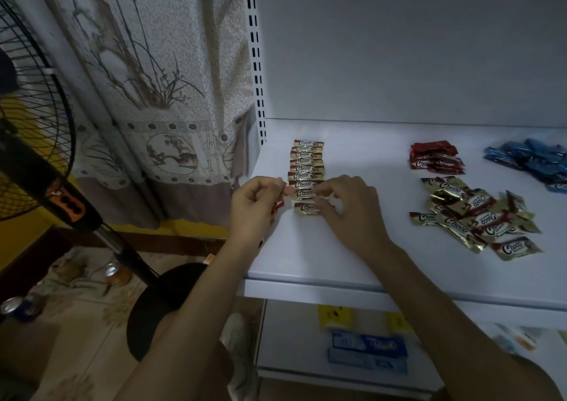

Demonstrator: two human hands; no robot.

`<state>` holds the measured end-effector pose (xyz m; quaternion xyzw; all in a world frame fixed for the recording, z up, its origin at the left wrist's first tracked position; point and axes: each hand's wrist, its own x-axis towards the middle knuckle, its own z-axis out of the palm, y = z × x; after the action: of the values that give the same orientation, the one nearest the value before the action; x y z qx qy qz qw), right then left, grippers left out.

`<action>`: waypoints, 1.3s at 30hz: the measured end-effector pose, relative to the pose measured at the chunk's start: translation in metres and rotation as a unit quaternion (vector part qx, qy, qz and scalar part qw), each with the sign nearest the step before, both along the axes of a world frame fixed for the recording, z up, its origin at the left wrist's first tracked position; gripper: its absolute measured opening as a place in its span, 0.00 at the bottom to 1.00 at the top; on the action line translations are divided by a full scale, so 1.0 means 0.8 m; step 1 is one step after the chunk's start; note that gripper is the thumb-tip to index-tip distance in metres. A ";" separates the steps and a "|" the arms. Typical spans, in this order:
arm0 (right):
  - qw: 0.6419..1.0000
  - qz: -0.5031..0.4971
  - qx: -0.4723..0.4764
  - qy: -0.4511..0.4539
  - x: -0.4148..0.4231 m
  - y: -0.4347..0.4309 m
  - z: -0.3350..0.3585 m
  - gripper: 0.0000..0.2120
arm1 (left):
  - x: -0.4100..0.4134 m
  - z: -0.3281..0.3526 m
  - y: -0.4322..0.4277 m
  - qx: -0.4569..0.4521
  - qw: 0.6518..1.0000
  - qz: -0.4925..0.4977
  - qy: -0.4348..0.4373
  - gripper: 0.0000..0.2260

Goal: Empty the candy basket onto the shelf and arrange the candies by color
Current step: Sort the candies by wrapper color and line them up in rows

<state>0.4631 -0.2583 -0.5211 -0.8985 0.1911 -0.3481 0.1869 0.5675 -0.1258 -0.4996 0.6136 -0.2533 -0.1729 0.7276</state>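
Shelf (337, 262): white, carries all the candies.
Loose gold pile (472, 216): right of centre, wrappers overlapping.
Blue pile (534, 161): far right, towards the back.
Right hand (346, 204): fingers curled, pinching the held candy's right end.
Left hand (256, 204): fingers curled, pinching its left end.
Gold row (306, 161): left part of the shelf, one tidy column.
Red pile (435, 158): behind the loose gold pile.
Held candy (302, 192): gold, at the row's near end.

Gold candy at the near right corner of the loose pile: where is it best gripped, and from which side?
By its right crimped end, from the right: the candy lies flat on the shelf, so its body offers little, and the pile crowds its left end.
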 end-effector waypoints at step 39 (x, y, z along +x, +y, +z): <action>0.971 0.083 0.214 -0.066 -0.008 0.081 0.012 0.03 | -0.027 0.017 -0.033 -0.171 0.827 -0.076 0.529 0.09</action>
<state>0.4565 -0.1938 -0.5115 -0.8253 0.1730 -0.3413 0.4153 0.5459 -0.1526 -0.4858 0.2725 0.0995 -0.4798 0.8280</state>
